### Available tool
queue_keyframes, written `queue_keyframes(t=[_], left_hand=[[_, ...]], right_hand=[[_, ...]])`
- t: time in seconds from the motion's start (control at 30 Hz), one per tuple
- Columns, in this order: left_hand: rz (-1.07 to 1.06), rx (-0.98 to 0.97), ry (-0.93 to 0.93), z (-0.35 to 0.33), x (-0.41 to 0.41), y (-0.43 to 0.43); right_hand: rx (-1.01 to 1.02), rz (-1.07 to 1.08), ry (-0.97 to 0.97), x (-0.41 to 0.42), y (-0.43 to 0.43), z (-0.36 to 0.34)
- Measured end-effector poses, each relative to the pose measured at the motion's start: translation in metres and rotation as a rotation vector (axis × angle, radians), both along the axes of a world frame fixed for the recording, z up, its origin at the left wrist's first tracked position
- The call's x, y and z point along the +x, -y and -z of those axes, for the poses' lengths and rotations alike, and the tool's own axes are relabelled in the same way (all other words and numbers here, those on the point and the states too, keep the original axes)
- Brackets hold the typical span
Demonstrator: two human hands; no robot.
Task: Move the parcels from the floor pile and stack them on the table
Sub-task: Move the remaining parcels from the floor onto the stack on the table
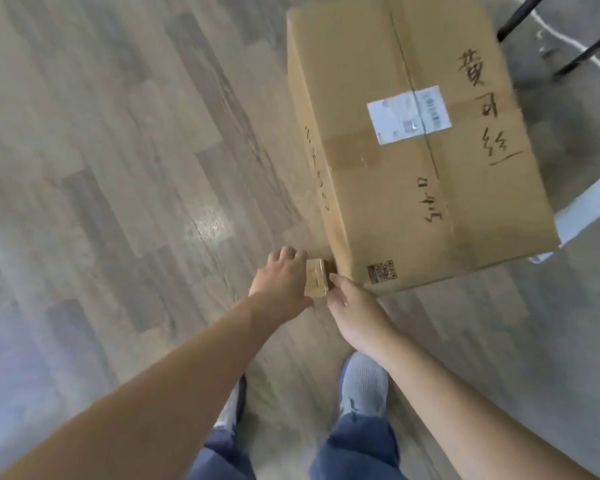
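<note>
Just past my grey sneakers (362, 386), the left hand (283, 282) has its fingers (288, 253) curled round a small brown parcel (316, 278), the right hand (352, 306) pressing straight fingers (336, 280) on its other side, low over the wood floor (118, 168), right beside the big taped carton (420, 150).

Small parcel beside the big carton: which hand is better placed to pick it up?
Probably the left hand: it lies against the small parcel on its open side. The right hand only reaches it with a fingertip, crowded by the big carton.
</note>
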State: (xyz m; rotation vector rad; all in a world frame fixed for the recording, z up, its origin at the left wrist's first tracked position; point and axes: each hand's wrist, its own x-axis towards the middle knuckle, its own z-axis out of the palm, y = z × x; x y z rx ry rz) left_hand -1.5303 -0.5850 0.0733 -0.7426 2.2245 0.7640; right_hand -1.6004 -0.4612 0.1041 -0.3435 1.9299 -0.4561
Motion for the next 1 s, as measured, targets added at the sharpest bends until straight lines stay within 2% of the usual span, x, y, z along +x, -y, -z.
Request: queue_keyframes(t=[0.1,0.2,0.3,0.4,0.57,0.73,1.0], left_hand=[[0.189,-0.056,0.091,0.076,0.011,-0.004],[0.27,-0.219,0.108,0.125,0.011,-0.014],[0.266,-0.321,0.073,0.139,0.003,-0.021],[0.232,-0.304,0.02,0.122,0.005,-0.021],[-0.035,-0.065,-0.078,0.011,0.018,0.0],[-0.198,0.198,-0.227,-0.159,0.015,0.023],[-0.053,0.342,-0.478,-0.438,-0.024,0.015]], right_hand=[[0.032,-0.019,0.028,0.004,-0.008,0.041],[0.042,-0.06,0.025,0.003,-0.014,0.059],[0.028,-0.042,0.03,0.004,-0.016,0.065],[0.001,-0.029,-0.015,0.005,-0.014,0.053],[-0.034,0.035,-0.063,0.002,-0.004,-0.034],[-0.078,0.116,-0.056,-0.009,0.008,-0.188],[-0.221,0.352,-0.235,-0.011,-0.019,-0.456]])
